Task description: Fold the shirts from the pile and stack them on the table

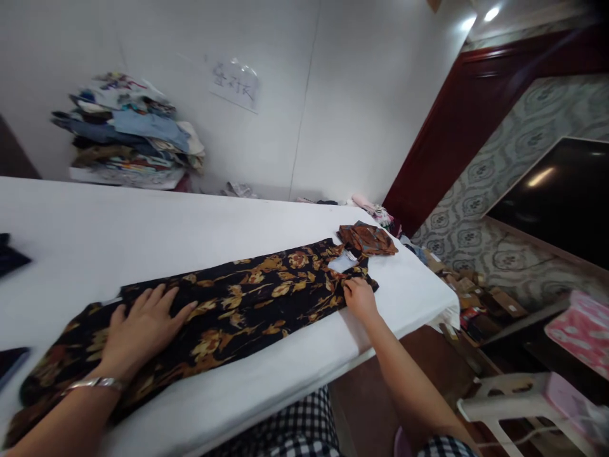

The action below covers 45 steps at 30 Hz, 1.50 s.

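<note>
From the head camera we see the black floral garment [257, 298] stretched long across the white table [143, 222]. Our left hand [143, 327] lies flat, fingers spread, on its left part. Our right hand [360, 298] pinches its right end.

Left hand [143, 327] flat, palm down, fingers spread, right hand [360, 298] stretched forward, fingers pinched

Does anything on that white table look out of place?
Only slightly: the black garment with golden flowers lies flat under the left hand, but its end by the right hand is bunched, a white tag showing.
</note>
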Motion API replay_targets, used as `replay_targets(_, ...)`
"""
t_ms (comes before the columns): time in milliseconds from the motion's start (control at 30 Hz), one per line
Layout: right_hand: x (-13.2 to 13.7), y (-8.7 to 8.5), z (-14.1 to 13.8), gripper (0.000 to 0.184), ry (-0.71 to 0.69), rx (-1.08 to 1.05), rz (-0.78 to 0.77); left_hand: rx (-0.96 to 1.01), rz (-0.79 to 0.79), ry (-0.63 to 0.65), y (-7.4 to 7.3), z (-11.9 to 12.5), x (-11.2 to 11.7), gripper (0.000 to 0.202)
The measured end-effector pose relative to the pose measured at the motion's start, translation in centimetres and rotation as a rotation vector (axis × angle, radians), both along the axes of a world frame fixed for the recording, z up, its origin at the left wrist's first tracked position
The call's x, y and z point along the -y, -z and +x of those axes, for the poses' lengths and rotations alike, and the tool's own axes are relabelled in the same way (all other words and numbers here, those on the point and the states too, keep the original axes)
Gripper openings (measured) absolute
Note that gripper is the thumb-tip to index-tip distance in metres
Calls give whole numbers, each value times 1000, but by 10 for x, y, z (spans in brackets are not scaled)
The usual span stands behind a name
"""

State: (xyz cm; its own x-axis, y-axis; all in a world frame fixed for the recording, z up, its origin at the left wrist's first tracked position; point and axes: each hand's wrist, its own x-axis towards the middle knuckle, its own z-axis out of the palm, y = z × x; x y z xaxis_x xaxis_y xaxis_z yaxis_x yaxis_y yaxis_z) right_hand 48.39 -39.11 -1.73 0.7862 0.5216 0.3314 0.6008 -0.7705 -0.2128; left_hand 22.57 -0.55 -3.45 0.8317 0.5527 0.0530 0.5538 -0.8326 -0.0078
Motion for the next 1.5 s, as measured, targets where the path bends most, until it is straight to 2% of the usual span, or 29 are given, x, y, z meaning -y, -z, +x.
replay_targets(167, -60, -27, -46, 35, -427, 70, 316, 72, -17, -99, -10, 3, 11, 67)
replay_targets(267, -104, -40, -67, 41, -602, 25, 371, 92, -55, -124, -10, 2, 15, 66)
replay_targets(367, -142, -31, -78, 50, -662, -101, 241, 124, -104, -133, -9, 0, 17, 67)
replay_targets(467, -163, -5, -82, 58, -618, -258, -33, 141, -214, -151, -14, -4, 15, 65)
replay_targets(567, -167, 20, -83, 59, -578, -277, -171, 210, -338, -173, -26, -15, 6, 63)
replay_targets(633, -165, 28, -83, 58, -576, -242, -179, 282, -314, -223, -36, -27, -2, 60)
replay_targets(767, -163, 28, -83, 59, -571, -220, -217, 256, -231, -377, -51, -54, -10, 51)
replay_targets(900, -165, 23, -83, 60, -570, -229, -270, 164, -228, -462, -56, -67, -6, 51)
replay_targets(1000, -166, 22, -83, 60, -577, -235, -278, 105, -225, -504, -56, -65, -5, 57)
replay_targets(1200, -165, 19, -84, 60, -584, -254, -269, 1, -279, -581, -57, -49, -17, 69)
replay_targets(1267, -165, 18, -84, 60, -587, -268, -264, -23, -306, -593, -59, -43, -20, 63)
replay_targets(1433, -165, 17, -84, 59, -594, -289, -240, -78, -382, -580, -61, -27, -21, 27)
replay_targets(1500, -165, 17, -83, 59, -596, -295, -229, -97, -390, -556, -64, -22, -19, 21)
